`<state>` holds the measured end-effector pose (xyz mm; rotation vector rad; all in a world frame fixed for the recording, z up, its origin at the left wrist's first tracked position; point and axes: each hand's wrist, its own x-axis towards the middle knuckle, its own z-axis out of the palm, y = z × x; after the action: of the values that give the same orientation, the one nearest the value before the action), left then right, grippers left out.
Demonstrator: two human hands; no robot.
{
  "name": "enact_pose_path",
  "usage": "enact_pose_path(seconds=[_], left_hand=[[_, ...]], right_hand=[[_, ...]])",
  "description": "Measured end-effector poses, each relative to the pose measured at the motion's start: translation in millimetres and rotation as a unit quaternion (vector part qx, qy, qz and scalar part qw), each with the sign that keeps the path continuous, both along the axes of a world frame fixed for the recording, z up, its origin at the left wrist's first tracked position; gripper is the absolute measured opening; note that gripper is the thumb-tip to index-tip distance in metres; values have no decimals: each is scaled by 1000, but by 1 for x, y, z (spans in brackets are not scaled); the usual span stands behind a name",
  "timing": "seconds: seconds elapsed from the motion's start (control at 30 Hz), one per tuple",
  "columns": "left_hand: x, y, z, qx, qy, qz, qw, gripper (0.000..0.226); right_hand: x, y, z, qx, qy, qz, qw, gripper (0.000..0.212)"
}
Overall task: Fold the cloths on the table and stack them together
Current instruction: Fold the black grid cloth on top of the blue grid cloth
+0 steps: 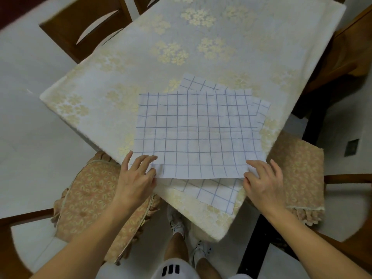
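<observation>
Floral-covered bench [141,57], top checked cloth [198,133] spread flat at its near corner over a skewed lower checked cloth [217,195], left hand [136,174] pinching the top cloth's near-left corner, right hand [263,182] pinching its near-right corner.

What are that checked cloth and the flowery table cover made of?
The checked cloth looks like thin matte woven fabric, maybe cotton: it lies limp with soft creases. The table cover looks thicker with a faint sheen, possibly a woven or plastic-coated floral tablecloth; I cannot tell which.
</observation>
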<state>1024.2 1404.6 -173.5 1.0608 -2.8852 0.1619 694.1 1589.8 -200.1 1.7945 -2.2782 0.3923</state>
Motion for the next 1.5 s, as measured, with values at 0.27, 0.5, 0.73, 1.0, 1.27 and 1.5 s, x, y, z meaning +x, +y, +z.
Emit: enact_pose_path(seconds=[0.27, 0.5, 0.73, 1.0, 1.27, 1.5], left_hand=[[14, 46, 59, -13, 23, 34, 999, 11], [24, 93, 91, -31, 88, 83, 992, 36], [14, 94, 115, -49, 63, 103, 992, 14], [-9, 21, 114, -53, 28, 110, 992, 10], [-29, -67, 80, -2, 4, 96, 995, 15], [-39, -122, 35, 42, -24, 69, 996, 13]], right_hand=[[16, 36, 51, -32, -21, -25, 999, 7], [26, 68, 79, -60, -41, -48, 996, 7], [12, 52, 102, -75, -24, -38, 996, 10], [-15, -31, 111, -63, -14, -22, 998, 10], [-34, -115, 89, 22, -12, -25, 999, 11], [-44, -165, 49, 121, -6, -25, 992, 18]])
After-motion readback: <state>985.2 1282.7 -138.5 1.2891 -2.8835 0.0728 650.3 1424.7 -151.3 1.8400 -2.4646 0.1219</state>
